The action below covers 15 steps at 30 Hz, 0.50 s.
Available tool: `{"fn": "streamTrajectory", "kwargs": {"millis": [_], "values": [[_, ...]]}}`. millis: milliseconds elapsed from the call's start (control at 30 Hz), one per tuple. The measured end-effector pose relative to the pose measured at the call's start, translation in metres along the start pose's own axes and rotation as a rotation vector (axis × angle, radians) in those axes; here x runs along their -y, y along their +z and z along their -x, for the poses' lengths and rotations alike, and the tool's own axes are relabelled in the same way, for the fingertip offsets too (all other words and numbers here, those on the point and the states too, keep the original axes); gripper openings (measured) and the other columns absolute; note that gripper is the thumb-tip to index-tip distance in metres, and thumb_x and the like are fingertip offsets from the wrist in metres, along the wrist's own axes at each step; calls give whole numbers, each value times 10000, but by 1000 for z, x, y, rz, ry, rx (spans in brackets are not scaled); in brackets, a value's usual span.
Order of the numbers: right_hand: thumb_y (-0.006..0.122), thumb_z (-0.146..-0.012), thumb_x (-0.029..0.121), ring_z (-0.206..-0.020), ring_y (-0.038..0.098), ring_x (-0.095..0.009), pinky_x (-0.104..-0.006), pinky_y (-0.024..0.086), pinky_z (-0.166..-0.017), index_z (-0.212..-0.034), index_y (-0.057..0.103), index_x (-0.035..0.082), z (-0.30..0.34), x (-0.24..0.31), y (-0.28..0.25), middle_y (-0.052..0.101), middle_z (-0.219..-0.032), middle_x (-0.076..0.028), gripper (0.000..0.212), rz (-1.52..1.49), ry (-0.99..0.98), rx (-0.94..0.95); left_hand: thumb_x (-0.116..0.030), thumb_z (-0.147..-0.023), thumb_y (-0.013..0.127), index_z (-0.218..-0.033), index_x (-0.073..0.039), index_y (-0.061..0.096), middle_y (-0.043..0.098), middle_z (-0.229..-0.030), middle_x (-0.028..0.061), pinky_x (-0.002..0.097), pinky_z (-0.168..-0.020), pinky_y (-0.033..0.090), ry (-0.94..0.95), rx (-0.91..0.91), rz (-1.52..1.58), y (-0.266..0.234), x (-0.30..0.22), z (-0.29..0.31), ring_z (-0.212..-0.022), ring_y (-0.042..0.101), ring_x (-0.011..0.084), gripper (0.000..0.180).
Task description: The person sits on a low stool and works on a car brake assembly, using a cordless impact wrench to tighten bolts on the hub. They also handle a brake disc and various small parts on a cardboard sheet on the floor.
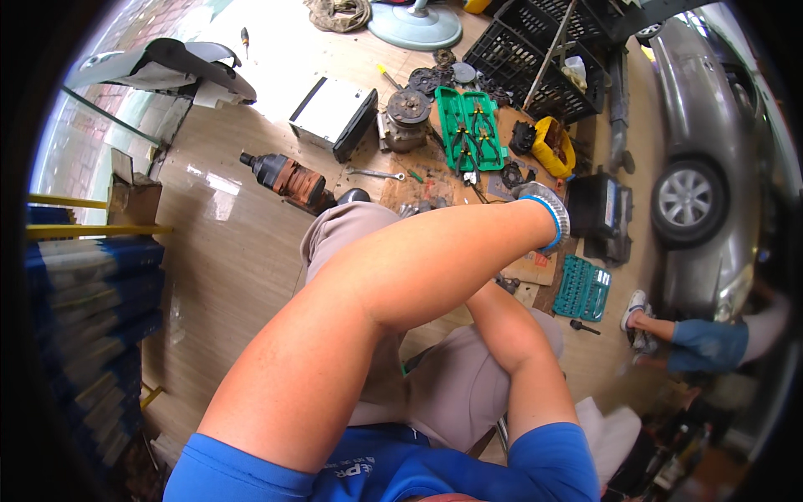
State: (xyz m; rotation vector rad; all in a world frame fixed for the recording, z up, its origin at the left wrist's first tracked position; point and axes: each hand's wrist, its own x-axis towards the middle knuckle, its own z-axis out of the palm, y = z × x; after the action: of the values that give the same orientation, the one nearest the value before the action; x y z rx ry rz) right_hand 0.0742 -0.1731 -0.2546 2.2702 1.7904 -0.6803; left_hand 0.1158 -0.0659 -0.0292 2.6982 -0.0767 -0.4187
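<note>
My left arm reaches across to the right. My left hand point(548, 214), in a grey glove with a blue-edged cuff, is low over the cardboard point(535, 269) on the floor. Its fingers are hidden, so I cannot tell what it touches. My right forearm point(502, 326) passes beneath the left one, which hides the right hand. Right beside the glove stands a black car battery point(592, 205). Beyond it lie a yellow-and-black tool point(552, 149) and an open green case point(452, 105) of pliers. An open teal socket set point(583, 289) sits nearer me, by a short black tool point(585, 327).
A round metal part with a pulley point(407, 117), a wrench point(375, 174), an impact wrench point(288, 180) and a white box point(330, 113) lie ahead. Black crates point(535, 75) stand behind. At right, another person's leg point(657, 327) shows beside a grey car point(711, 92). Blue stacked goods point(96, 293) fill the left.
</note>
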Motion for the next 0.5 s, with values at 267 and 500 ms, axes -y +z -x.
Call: {"fn": "streamTrajectory", "kwargs": {"millis": [267,500], "values": [[462,-956,665,-1556,259,-331,-472,258,-1235,-1629,281,153,-19,-2,-5,264,-1697,-129,865,-1,-2,-28,-257,-890,608,-1143,-115,780,756,-1159,130,480,-807,582,27,-22,-76,13,10,-10,-1026,734,338,338],[444,-968,656,-1557,256,-330,-470,249,-1239,-1631,276,153,-38,-6,-1,257,-1702,-124,848,-18,23,-86,-319,-855,606,-1021,-45,791,756,-1067,187,443,-822,584,-17,23,-25,-3,4,5,-954,740,344,370]]}}
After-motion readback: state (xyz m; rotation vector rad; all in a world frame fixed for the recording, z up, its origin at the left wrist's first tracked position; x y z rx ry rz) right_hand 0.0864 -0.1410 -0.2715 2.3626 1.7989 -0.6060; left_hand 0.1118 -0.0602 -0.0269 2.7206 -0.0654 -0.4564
